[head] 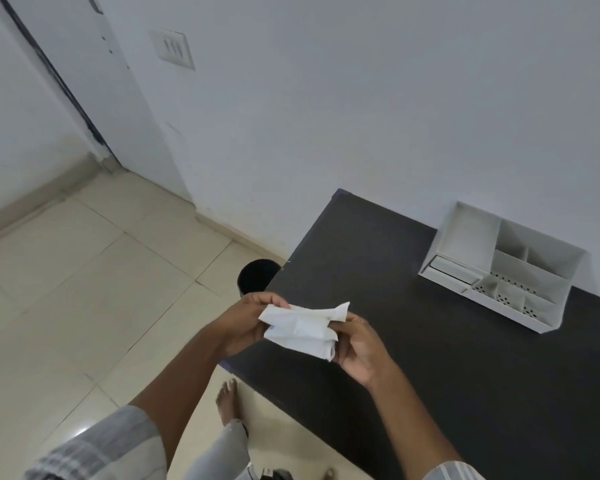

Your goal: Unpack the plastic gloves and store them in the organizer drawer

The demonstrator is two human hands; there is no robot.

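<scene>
- Left hand [246, 323] and right hand [359, 348]: both clamped on opposite ends of a white glove packet [303, 329], held in the air over the near-left corner of the dark bench [465, 358].
- Black bin [257, 275]: on the floor beside the bench.
- White organizer [503, 268]: against the wall, its small drawer [452, 271] at lower left.

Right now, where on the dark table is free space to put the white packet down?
The dark table is bare from its near edge up to the white organizer by the wall. Only that far corner is occupied. Both hands hold the packet over the left edge.
</scene>
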